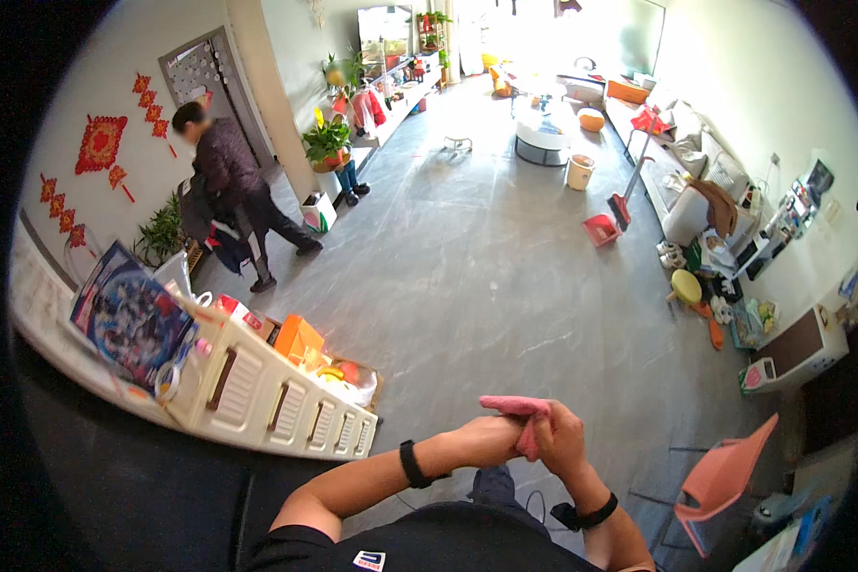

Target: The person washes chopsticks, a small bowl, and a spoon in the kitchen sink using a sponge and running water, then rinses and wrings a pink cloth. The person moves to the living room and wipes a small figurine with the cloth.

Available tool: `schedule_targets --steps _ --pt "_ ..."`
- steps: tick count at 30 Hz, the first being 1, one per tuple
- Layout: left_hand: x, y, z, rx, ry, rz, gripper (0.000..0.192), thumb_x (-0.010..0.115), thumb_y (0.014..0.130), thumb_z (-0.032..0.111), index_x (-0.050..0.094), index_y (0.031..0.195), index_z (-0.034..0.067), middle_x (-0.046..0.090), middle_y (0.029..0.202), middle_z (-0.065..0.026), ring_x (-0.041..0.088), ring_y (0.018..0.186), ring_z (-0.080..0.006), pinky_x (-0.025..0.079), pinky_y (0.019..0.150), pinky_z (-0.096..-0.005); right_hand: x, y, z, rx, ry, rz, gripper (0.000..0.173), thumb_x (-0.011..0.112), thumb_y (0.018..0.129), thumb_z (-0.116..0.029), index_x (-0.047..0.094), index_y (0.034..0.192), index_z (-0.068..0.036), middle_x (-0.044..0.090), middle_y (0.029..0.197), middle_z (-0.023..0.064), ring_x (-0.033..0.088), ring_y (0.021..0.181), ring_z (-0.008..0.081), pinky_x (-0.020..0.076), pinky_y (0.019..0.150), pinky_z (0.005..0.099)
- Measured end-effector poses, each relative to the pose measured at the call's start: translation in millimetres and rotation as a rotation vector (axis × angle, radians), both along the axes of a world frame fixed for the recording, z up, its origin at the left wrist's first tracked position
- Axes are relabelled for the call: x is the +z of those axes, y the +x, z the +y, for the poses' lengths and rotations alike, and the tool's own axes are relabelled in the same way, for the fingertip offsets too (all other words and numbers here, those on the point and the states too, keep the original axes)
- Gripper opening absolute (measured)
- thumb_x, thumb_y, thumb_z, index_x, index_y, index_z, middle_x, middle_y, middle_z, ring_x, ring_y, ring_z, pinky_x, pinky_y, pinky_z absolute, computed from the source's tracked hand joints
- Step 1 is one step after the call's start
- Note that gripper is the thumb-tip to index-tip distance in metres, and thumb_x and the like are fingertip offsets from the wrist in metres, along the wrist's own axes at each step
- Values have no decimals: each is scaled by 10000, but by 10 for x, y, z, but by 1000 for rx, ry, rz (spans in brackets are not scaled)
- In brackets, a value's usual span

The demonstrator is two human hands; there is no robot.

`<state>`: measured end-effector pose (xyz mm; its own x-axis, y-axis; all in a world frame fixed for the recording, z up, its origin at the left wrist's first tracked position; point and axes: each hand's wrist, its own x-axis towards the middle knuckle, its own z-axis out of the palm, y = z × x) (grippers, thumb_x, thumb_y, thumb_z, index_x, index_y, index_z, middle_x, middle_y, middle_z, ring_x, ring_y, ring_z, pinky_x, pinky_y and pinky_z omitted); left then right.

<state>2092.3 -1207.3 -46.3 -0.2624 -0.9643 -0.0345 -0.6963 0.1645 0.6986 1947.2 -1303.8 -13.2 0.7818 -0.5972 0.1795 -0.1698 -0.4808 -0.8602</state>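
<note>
In front of my body, both hands meet around a folded pink cloth. My right hand grips it from the right, fingers closed over the fabric. My left hand lies against it from the left, with its fingertips partly hidden by the cloth and by the other hand. One part of the cloth sticks out above the left hand; another hangs down between the two hands. Each wrist wears a black band.
A cream drawer unit stands at left, with a box of fruit beyond it. Another person carries clothes near the doorway. A red dustpan and broom are on the grey floor. An orange-pink chair is at right.
</note>
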Motion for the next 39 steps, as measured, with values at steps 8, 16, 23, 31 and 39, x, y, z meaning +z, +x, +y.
schedule_targets --steps 8,16,23,31,39 --pt "-382 1771 -42 899 222 315 429 603 983 274 573 1355 62 674 1230 -172 672 1091 -266 537 911 -372 -565 1209 -1971 203 1456 -52 473 449 998 -278 469 1347 40 636 1212 223 687 959 372 585 723 481" --pt "-2453 2551 1151 1273 780 200 396 618 922 352 685 1126 19 714 1059 -193 685 1004 -342 522 877 -417 -985 2330 -3775 224 1442 -144 451 459 955 -275 561 1277 25 643 1230 175 652 1047 360 559 806 493" --pt "-2856 3953 1081 1777 1104 945 186 607 966 235 657 998 59 673 874 -106 672 702 -236 589 578 -372 -1543 2101 -4614 37 1515 -153 512 564 794 -256 607 1191 64 672 1125 177 661 926 332 543 785 427" --pt "-2491 6967 -914 1801 441 858 252 542 1022 244 619 1151 41 705 983 -92 689 798 -185 573 629 -301 -1483 2192 -4744 -293 1211 -95 754 610 862 -644 587 1182 38 658 1055 135 604 925 156 526 884 295" --pt "-2122 8030 -2868 1685 529 865 291 566 1019 254 620 1235 67 696 1022 -80 678 859 -166 572 697 -312 -1891 5019 -7665 -88 1633 8 194 500 812 -257 471 746 -77 446 702 39 445 627 219 335 539 378"
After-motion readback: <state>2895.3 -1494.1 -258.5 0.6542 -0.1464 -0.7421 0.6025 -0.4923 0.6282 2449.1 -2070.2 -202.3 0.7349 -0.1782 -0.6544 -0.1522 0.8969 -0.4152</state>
